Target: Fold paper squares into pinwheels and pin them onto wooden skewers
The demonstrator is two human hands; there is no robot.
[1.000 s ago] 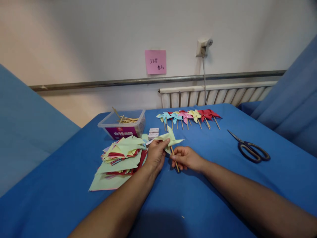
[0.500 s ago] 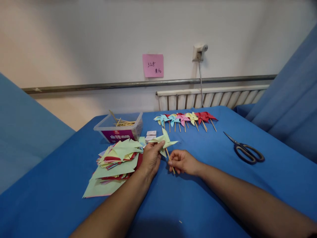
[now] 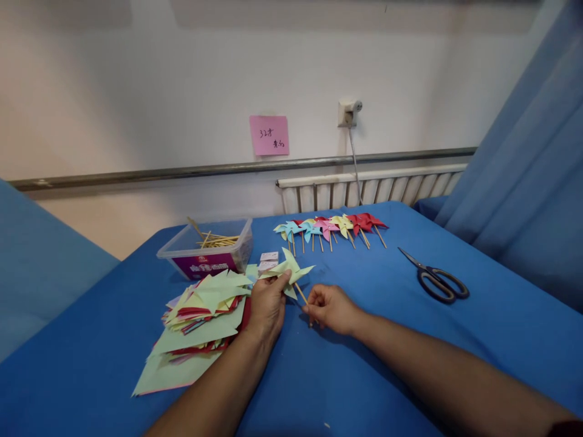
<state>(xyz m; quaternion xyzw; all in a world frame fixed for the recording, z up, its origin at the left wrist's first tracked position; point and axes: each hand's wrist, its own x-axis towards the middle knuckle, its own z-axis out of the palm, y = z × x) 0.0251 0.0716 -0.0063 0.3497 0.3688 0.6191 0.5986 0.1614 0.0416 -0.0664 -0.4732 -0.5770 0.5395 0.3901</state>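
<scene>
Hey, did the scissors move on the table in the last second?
No. The scissors lie in the same spot to the right of the row of finished pinwheels; only the camera view shifted.

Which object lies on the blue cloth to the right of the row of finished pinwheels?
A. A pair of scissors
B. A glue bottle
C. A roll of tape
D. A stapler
A: a pair of scissors with dark handles lies flat on the blue cloth, to the right of the row of finished pinwheels, untouched by either of the hands.
</scene>
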